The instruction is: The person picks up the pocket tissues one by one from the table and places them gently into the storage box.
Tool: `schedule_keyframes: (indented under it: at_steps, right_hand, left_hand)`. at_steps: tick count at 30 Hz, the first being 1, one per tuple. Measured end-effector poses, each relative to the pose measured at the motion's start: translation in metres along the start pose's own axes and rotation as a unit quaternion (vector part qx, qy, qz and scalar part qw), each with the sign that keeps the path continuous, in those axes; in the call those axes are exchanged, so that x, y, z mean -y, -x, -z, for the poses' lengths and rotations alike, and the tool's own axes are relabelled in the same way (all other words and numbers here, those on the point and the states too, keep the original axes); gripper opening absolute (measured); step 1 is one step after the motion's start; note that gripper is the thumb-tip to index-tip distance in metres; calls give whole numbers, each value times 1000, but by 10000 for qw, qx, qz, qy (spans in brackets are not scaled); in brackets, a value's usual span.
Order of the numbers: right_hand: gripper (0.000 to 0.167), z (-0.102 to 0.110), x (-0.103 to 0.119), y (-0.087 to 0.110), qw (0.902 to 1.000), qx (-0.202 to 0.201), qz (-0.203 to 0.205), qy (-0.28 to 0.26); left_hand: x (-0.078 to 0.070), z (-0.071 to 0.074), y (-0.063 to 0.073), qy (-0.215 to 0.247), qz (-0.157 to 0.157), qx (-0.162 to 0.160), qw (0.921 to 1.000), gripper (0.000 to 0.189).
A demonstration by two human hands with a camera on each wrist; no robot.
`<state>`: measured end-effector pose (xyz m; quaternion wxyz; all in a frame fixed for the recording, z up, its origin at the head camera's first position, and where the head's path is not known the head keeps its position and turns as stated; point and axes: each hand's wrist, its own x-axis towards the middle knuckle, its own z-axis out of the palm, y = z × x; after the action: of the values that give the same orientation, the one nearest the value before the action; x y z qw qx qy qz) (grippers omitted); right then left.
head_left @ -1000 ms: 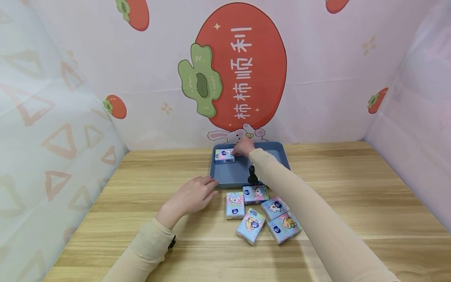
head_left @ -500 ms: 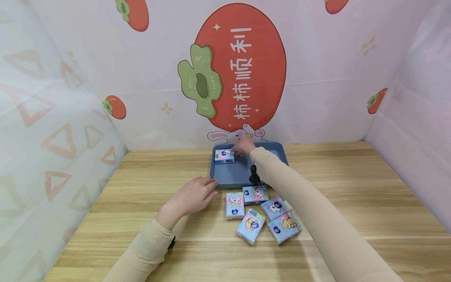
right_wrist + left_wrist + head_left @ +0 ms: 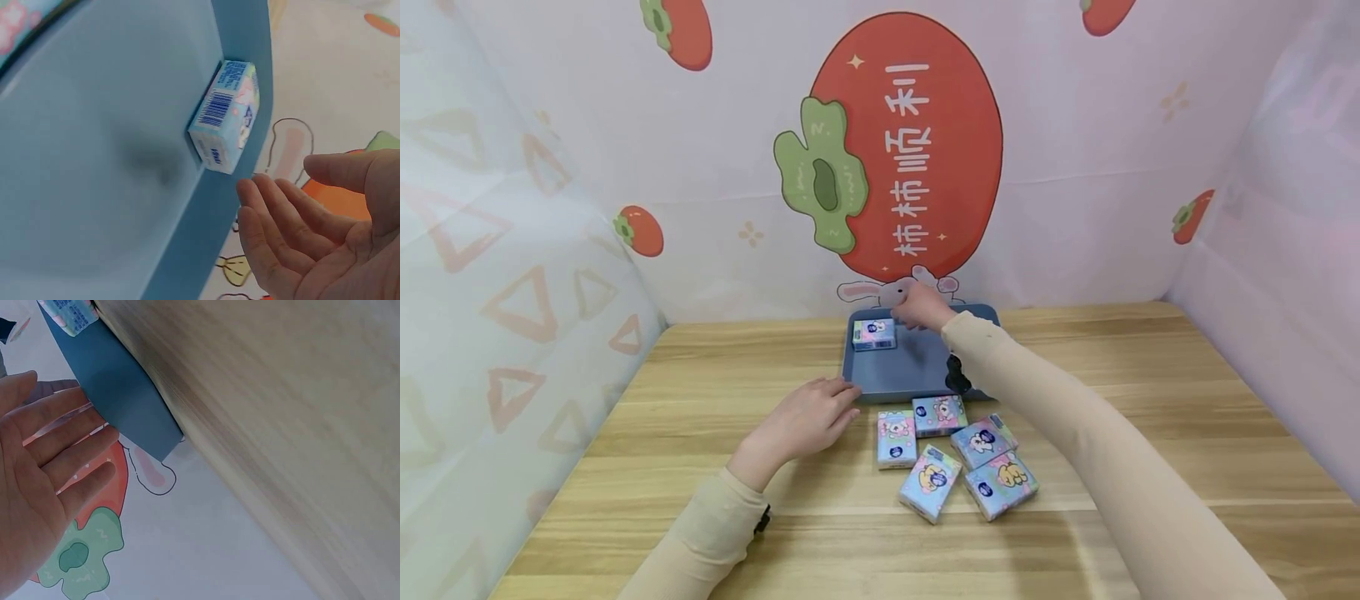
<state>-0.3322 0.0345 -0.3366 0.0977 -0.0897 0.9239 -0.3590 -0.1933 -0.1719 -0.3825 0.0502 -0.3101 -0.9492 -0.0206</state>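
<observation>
A small pack of tissues [image 3: 874, 334] lies in the back left corner of the blue tray [image 3: 887, 372]. In the right wrist view the same tissue pack [image 3: 225, 115] sits against the tray's wall. My right hand [image 3: 923, 307] hovers over the tray just right of that pack, fingers loosely bent and apart from it, holding nothing. My left hand [image 3: 811, 417] touches the tray's front left corner with its fingertips. Its fingers are fairly straight in the left wrist view, beside the tray wall [image 3: 128, 394].
Several more tissue packs lie on the wooden table [image 3: 760, 533] in front of the tray: one pack [image 3: 939, 415] close to its front rim, an upright-facing pack [image 3: 897, 439], a slanted pack [image 3: 930, 483] and two touching packs [image 3: 1002, 485]. A printed cloth [image 3: 730, 167] stands behind.
My right hand has drawn slightly right and up from the tissue pack in the tray. The left hand stays at the tray corner. The head view has shifted a little.
</observation>
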Motion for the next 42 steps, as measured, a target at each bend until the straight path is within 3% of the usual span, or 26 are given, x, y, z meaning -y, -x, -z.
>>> schedule_keyframes:
  at_steps: [8, 19, 33, 42]
  right_hand:
    - [22, 11, 5, 14, 9970, 0, 248, 732]
    - [23, 27, 0, 38, 9897, -54, 717, 1240]
    - [22, 42, -6, 69, 9893, -81, 934, 1118]
    - [22, 43, -16, 89, 9885, -79, 1037, 1095]
  left_hand:
    - [1, -1, 0, -1, 18, 34, 10000, 40]
    - [-1, -1, 2, -15, 57, 31, 10000, 39]
    - [-1, 0, -1, 5, -28, -87, 10000, 38]
    - [0, -2, -1, -21, 11, 2, 10000, 39]
